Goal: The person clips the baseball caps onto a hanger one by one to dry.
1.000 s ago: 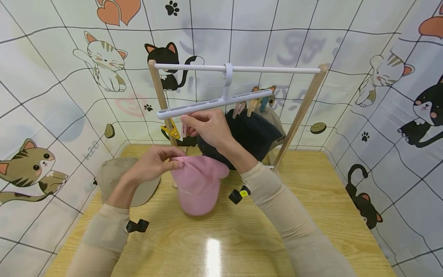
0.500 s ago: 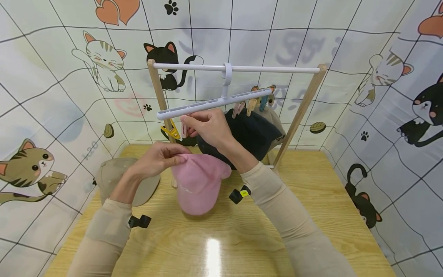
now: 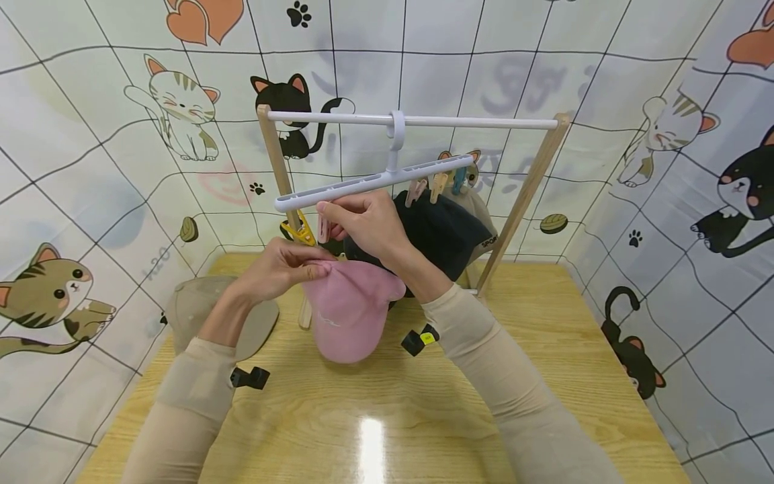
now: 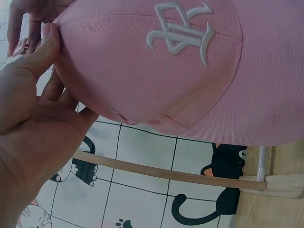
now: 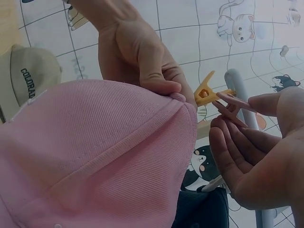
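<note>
My left hand (image 3: 275, 272) pinches the edge of a pink baseball cap (image 3: 353, 312), which hangs below the low left end of a pale hanger (image 3: 338, 191). White embroidery shows on the pink cap (image 4: 156, 80) in the left wrist view. Just above, my right hand (image 3: 371, 225) pinches a pink clothespin (image 5: 232, 108) by its handles near the hanger; its jaws stand close to the cap's top edge, apart from it. Beside it a yellow clothespin (image 3: 302, 232) hangs from the hanger. In the right wrist view, my left thumb presses the cap's top button area.
A rack with a white rod (image 3: 484, 122) and wooden legs (image 3: 526, 195) carries the tilted hanger. A black cap (image 3: 441, 232) and a beige cap (image 3: 484, 208) hang at its right from several clothespins. Another beige cap (image 3: 260, 329) lies on the wooden table (image 3: 484, 390) at left.
My left hand has risen and shifted slightly right with the pink cap, bringing its top nearer the pink clothespin. The right hand has stayed in almost the same place.
</note>
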`<state>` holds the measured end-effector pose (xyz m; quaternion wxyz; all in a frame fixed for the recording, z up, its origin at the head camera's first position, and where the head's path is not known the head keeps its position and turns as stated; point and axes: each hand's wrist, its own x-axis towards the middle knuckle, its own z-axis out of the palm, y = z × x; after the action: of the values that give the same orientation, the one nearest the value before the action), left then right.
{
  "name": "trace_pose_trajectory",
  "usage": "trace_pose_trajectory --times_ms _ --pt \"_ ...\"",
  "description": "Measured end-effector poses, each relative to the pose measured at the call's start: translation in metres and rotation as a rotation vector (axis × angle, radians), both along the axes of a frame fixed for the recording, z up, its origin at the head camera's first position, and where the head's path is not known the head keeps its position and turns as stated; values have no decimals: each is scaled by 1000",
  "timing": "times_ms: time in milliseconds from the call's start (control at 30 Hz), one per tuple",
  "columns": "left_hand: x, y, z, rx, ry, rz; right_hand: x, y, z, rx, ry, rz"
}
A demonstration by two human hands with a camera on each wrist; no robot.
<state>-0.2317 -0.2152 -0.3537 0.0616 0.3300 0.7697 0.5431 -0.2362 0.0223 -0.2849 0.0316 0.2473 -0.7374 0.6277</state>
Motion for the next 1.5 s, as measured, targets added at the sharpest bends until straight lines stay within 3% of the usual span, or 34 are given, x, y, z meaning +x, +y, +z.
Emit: trace_pose_trajectory --times_ms 300,467,700,933,1267,1500 --pt "-7 2 -8 60 -53 13 0 1 0 9 15 14" --pt "-10 3 -7 96 -77 53 0 2 0 5 14 36" --pt "-14 5 -1 119 -53 116 1 5 1 12 2 48" --pt "-19 7 0 134 -64 192 1 8 1 47 22 22" --pt "-20 6 0 192 -72 147 0 9 0 48 28 20" --pt "-18 4 2 201 -102 163 1 10 1 38 6 26"
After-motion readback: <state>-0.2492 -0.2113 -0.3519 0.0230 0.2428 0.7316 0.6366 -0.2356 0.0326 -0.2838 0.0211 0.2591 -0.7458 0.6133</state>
